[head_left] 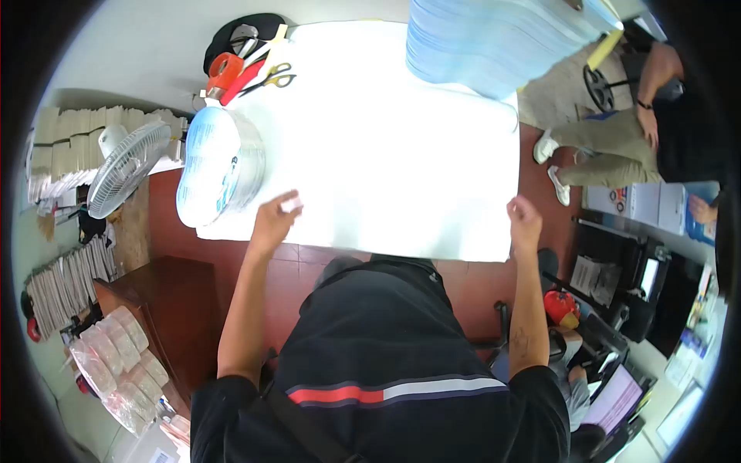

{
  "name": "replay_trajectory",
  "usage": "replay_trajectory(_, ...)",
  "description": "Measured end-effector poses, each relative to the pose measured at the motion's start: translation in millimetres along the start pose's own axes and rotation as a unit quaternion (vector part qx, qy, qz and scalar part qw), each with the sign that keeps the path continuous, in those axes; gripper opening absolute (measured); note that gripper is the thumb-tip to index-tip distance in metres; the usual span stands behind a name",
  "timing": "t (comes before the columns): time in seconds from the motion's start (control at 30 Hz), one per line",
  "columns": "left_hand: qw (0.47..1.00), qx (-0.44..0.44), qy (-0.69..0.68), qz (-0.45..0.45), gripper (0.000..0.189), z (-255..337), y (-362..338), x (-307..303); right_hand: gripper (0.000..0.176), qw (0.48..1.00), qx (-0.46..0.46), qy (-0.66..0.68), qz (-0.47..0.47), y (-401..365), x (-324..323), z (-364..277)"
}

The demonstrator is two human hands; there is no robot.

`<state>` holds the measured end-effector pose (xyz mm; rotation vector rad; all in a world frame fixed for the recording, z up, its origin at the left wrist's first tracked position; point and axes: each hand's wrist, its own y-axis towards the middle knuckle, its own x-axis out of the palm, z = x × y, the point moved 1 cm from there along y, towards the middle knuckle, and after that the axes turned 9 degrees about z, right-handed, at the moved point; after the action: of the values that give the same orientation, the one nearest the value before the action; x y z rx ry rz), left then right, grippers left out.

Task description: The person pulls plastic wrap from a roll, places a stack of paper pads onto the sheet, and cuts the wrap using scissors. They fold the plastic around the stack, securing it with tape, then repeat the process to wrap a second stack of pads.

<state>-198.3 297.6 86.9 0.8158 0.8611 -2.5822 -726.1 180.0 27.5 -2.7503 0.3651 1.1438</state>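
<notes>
My left hand [275,221] is over the front left of the white table [386,154], its fingers curled together. A small pale patch shows at its fingertips, too bright to name. Closest to it is a stack of rounded, blue-and-white printed sheets [224,166] at the table's left edge. At the front right corner is my right hand [526,221], fingers bent inward; whatever they may hold is hidden. A tall stack of pale blue sheets [486,46] rises at the far right of the table.
Scissors [274,77], a red tape dispenser [224,73] and a dark cap [231,38] lie at the back left. A white fan [127,170] stands left. A person in khaki trousers [617,143] stands right; another person [575,370] sits near a monitor [617,397].
</notes>
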Motion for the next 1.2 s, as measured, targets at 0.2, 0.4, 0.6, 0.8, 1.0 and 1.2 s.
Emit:
replay_trajectory(0.2,0.963,-0.053,-0.185,0.188,0.084,71,171,18,0.064,0.989,0.083,0.119,-0.007,143,53,-50)
replay_trajectory(0.4,0.952,-0.113,-0.257,0.125,0.059,102,255,13,0.058,0.975,0.081,0.166,-0.125,186,65,-93)
replay_trajectory(0.6,0.991,-0.001,-0.104,0.085,0.030,100,269,11,0.056,0.991,0.022,0.052,-0.119,202,77,-87)
replay_trajectory(0.8,0.985,0.016,-0.108,0.134,0.090,105,216,18,0.047,0.991,0.022,0.046,-0.124,193,72,-97)
replay_trajectory(1.0,0.917,0.313,-0.094,0.226,0.069,70,109,16,0.063,0.993,0.044,0.006,-0.111,193,83,-92)
replay_trajectory(1.2,0.899,0.138,-0.124,0.397,0.056,-45,5,-83,0.073,0.940,-0.188,-0.212,0.190,154,118,-140)
